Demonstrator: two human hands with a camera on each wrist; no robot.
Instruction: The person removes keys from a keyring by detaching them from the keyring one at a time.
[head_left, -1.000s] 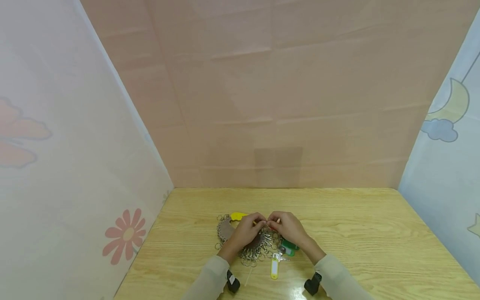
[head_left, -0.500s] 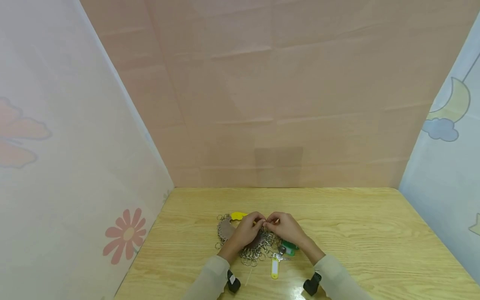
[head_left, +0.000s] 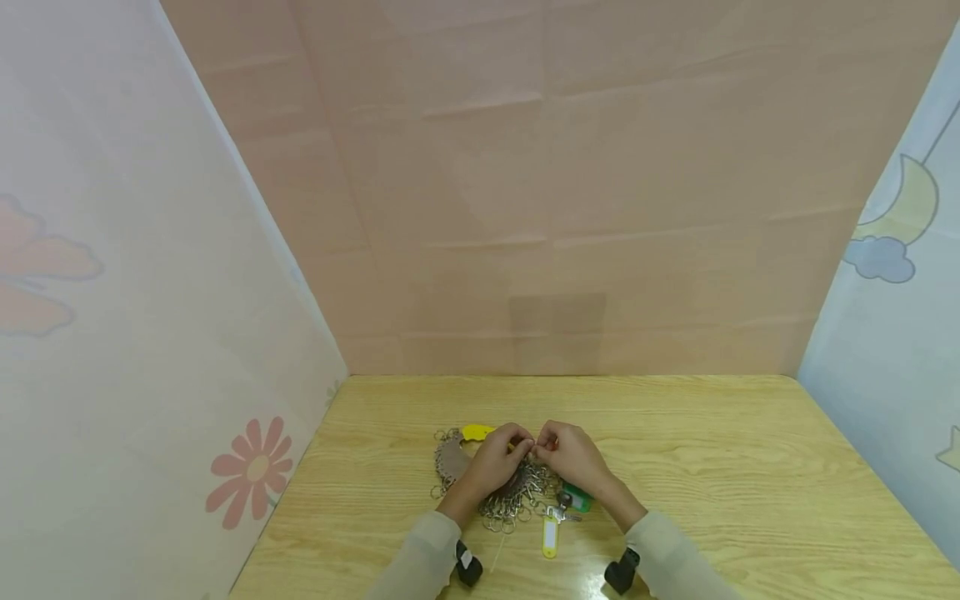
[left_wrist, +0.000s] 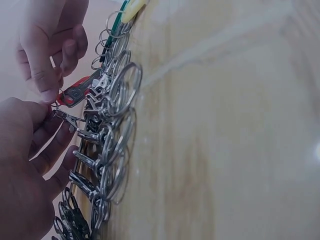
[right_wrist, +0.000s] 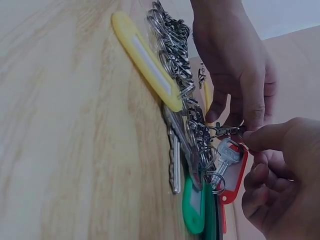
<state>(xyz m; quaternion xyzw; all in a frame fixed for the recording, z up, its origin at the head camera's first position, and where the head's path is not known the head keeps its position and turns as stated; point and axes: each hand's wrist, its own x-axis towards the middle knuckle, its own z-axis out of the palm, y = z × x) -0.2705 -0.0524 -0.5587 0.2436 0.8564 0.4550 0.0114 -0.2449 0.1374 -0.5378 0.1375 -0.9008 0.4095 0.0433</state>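
A brown curved key holder [head_left: 452, 460] edged with several metal snap hooks and split rings lies on the table under both hands. My left hand [head_left: 491, 462] pinches one small snap hook [left_wrist: 67, 118] at its edge. Against those fingertips, my right hand [head_left: 573, 457] pinches the ring of a silver key [right_wrist: 227, 159] with a red key tag [right_wrist: 235, 177]. The ring itself is mostly hidden by the fingertips. Close below lie a yellow key tag [head_left: 550, 537] with keys [right_wrist: 175, 155] and a green key tag [right_wrist: 194, 205].
A flat yellow piece [head_left: 476, 432] shows at the holder's far side. A thin pale strip [head_left: 498, 552] lies near the front of the wooden table [head_left: 750, 483]. Patterned sheets stand at left and right, a plain tan one [head_left: 450, 208] behind.
My right fingertips shifted left against the left ones, then back slightly to the right. The left hand stayed almost still, and the holder and tags on the table barely moved.
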